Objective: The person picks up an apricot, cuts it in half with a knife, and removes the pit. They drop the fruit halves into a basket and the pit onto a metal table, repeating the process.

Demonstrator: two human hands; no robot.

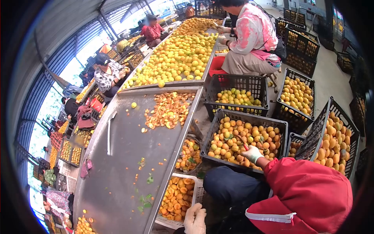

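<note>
My right hand, in a whitish glove and at the end of a red sleeve, is closed on a slim knife with a red handle. It reaches into a black crate of yellow-orange apricots, its blade end among the fruit. My left hand, also gloved, is beside a white basket at the bottom of the view. Its fingers are curled together, and whatever they may hold is hidden. Halved apricots fill that basket.
A metal table holds cut halves, leaves and a pale bar. Beyond it, another table is heaped with whole fruit. Black crates stand on the right. A person in a pink-and-white top sits ahead; others work at left.
</note>
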